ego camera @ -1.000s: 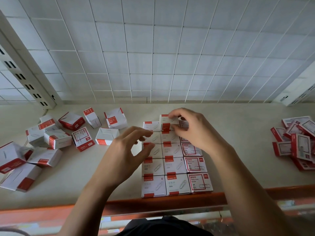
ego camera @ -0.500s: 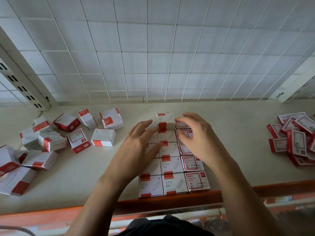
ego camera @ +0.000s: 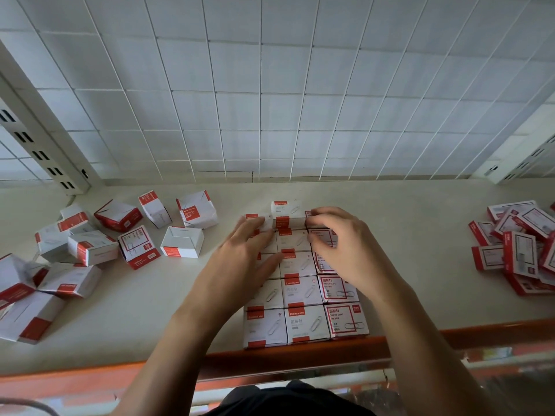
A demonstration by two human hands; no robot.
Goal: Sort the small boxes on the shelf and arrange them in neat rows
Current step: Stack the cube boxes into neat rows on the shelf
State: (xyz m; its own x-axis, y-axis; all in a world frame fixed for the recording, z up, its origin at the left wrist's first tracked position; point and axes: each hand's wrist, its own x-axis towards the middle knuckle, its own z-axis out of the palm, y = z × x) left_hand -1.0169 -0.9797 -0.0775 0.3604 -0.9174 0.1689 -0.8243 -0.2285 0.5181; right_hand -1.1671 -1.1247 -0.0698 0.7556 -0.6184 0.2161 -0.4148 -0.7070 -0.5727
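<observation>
Squaring rows [ego camera: 303, 322]: left hand [ego camera: 243, 262] flat, grip apart; right hand [ego camera: 345, 250] curled at far box [ego camera: 326, 235], clamp unclear. Next: loose boxes [ego camera: 181, 241].

a shop: paper-clip boxes [ego camera: 303, 292] on a grid-backed display shelf [ego camera: 144, 313].

arranged boxes [ego camera: 303, 292]: white-red, three neat columns at shelf [ego camera: 150, 310] front | loose boxes [ego camera: 90, 247]: left, jumbled

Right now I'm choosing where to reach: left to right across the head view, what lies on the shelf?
Jumbled loose boxes → neat rows of boxes → heap of flatter boxes. The left hand and right hand overlap the rows, so omitted.
</observation>
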